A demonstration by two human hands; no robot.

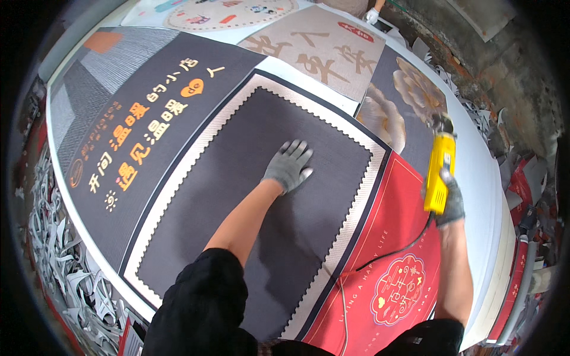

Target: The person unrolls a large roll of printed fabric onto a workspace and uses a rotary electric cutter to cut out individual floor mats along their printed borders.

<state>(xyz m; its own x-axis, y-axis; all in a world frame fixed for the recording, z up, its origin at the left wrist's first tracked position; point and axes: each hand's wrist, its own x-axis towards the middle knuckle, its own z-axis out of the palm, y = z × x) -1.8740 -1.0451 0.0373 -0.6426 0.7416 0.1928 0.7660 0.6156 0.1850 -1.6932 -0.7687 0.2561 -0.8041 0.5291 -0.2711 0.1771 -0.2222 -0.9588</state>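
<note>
My left hand (288, 166), in a grey glove, lies flat with fingers spread on a dark grey mat (237, 219) that has a beige zigzag border. My right hand (450, 202), gloved too, is wrapped round the yellow body of a corded electric cutter (440, 169). The cutter's metal head points away from me, over the right edge of a grey mat printed with large flowers (417, 92). That head is blurred, so I cannot tell whether it touches the mat. A black cord (395, 252) runs from the cutter's rear across a red mat (386, 225).
A dark mat with orange and cream lettering (148, 89) lies left, a beige lettered mat (314, 50) at the far side. White sheet material (475, 237) shows along the right. Heaps of grey offcut strips (77, 291) lie beyond the left edge. Another person's gloved hand (371, 16) is at the top.
</note>
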